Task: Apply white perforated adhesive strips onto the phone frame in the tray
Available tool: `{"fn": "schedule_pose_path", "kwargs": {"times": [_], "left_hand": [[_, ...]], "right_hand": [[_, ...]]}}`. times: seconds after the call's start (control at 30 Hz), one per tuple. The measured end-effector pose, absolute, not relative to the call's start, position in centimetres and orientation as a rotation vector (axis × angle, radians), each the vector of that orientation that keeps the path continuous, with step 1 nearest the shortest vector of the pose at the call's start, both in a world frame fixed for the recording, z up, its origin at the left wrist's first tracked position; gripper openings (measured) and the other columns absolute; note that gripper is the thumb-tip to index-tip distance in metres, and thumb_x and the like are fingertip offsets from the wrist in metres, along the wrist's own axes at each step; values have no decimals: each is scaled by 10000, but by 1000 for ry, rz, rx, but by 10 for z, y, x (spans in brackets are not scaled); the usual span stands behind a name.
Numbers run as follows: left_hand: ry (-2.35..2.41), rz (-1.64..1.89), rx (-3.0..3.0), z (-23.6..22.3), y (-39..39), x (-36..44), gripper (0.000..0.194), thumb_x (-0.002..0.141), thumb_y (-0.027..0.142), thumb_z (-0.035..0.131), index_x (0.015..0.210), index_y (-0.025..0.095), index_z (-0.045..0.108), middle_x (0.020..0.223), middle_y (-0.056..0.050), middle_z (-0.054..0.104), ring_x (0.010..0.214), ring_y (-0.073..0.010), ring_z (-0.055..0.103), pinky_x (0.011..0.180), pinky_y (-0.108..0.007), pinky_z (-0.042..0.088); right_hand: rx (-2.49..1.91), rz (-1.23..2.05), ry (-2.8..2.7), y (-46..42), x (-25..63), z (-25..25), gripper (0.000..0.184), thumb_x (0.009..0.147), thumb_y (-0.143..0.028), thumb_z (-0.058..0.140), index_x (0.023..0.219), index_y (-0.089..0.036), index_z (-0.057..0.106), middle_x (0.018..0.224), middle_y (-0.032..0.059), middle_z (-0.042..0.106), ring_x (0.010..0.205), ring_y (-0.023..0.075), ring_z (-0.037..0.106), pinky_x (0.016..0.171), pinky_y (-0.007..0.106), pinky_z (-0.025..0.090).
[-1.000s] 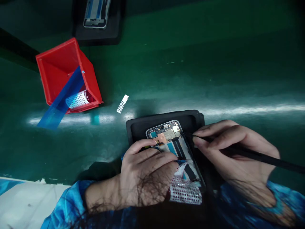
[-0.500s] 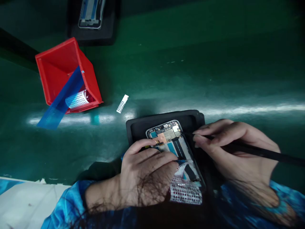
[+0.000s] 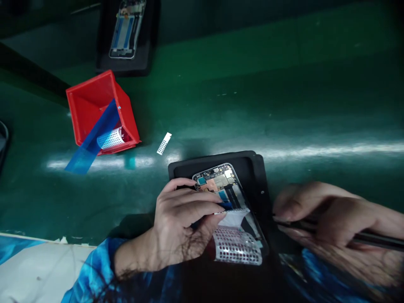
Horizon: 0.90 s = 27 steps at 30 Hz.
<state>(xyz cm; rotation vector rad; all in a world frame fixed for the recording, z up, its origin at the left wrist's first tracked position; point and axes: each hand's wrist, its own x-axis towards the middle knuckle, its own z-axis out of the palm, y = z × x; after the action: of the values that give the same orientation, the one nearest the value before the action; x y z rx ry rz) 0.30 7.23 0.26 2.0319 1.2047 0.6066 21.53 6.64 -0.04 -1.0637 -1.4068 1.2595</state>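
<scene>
An opened phone (image 3: 217, 181), its circuit board bare at the top end, lies in a black tray (image 3: 259, 168). My left hand (image 3: 186, 223) rests over the phone's left side. Its thumb and fingers pinch a curled sheet of dotted stickers (image 3: 238, 248), white with rows of dark red dots, which covers part of the phone's lower half. To the right of the tray, my right hand (image 3: 334, 223) is closed round black tweezers (image 3: 369, 239). The tweezers' tips point left but are blurred.
A red bin (image 3: 129, 113) stands at the left, with a blue film strip (image 3: 91, 145) and a rolled dotted sheet (image 3: 110, 139) in it. A small dotted strip (image 3: 164, 144) lies on the green table. Farther back, a second phone (image 3: 126, 33) sits in another black tray (image 3: 135, 69).
My right hand has drawn the tweezers away from the phone's edge, rightward and down. My left hand has shifted slightly left, lifting the sheet's edge. The view has shifted.
</scene>
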Motion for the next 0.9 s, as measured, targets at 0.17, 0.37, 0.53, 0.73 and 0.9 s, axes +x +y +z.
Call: {"fn": "schedule_pose_path", "kwargs": {"times": [0.17, 0.37, 0.53, 0.73, 0.9], "left_hand": [[1224, 625, 1978, 3, 70, 5, 69, 637, 173, 552, 701, 193, 569, 748, 39, 657, 669, -81, 587, 817, -322, 412], [1202, 624, 1971, 3, 70, 4, 109, 619, 151, 565, 719, 194, 574, 773, 54, 652, 697, -64, 586, 842, -289, 402], [1200, 602, 2007, 2, 69, 4, 111, 627, 172, 558, 732, 208, 568, 775, 55, 651, 702, -70, 588, 848, -288, 401], [1228, 613, 1969, 3, 69, 6, 103, 631, 164, 559, 724, 209, 568, 769, 35, 656, 698, -93, 587, 844, -325, 403], [1222, 594, 1983, 3, 68, 6, 99, 646, 174, 542, 735, 207, 567, 777, 30, 653, 707, -94, 585, 842, -322, 404]], "right_hand": [[-1064, 1251, -1420, 63, 209, 1, 184, 537, -40, 575, 548, -209, 501, 654, 24, 548, 590, 192, 549, 449, 350, 482], [-1007, 1260, -1408, 61, 209, -6, 173, 535, -42, 574, 562, -196, 501, 675, 26, 548, 599, 186, 545, 457, 350, 474], [-920, 1318, -1574, 66, 219, -8, 157, 571, -53, 538, 616, -202, 512, 705, 36, 551, 630, 190, 551, 495, 361, 489], [-927, 1306, -1598, 70, 217, -6, 256, 505, 13, 572, 618, -210, 516, 675, 17, 560, 619, 180, 553, 502, 349, 497], [-951, 1303, -1569, 70, 214, -6, 328, 454, 73, 577, 613, -208, 521, 677, 10, 561, 607, 174, 551, 501, 346, 500]]}}
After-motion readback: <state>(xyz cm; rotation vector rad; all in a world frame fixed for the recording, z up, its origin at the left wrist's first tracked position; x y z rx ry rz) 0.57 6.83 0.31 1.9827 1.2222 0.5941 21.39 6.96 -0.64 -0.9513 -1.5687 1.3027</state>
